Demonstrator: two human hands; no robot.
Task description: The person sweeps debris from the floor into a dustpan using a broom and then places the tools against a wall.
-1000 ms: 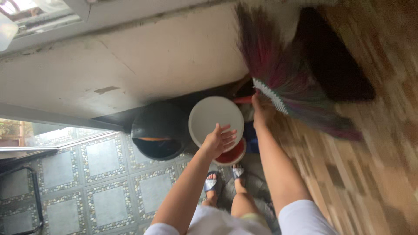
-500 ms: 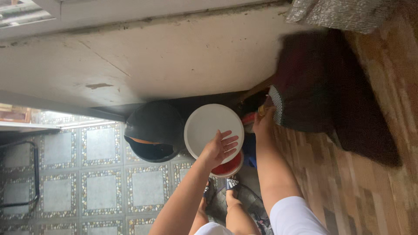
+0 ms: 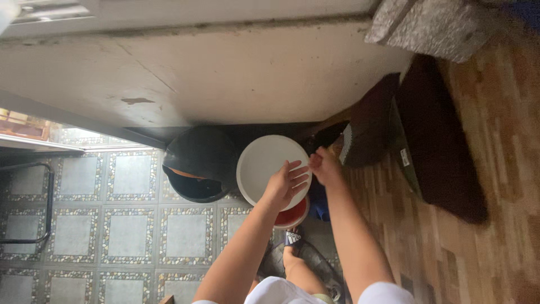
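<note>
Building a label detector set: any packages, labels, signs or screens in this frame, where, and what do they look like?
Tag: small white rectangle with dark print, on the edge of the dark mat, right of the hands.
Sandal mark: white stripes on a dark strap, bottom centre, below the red bucket.
No packages, signs or screens.

Soft daylight from upper left; dim, slightly blurred corner

White lid (image 3: 269, 163), red bucket (image 3: 292, 215), black bin (image 3: 199, 160)
</note>
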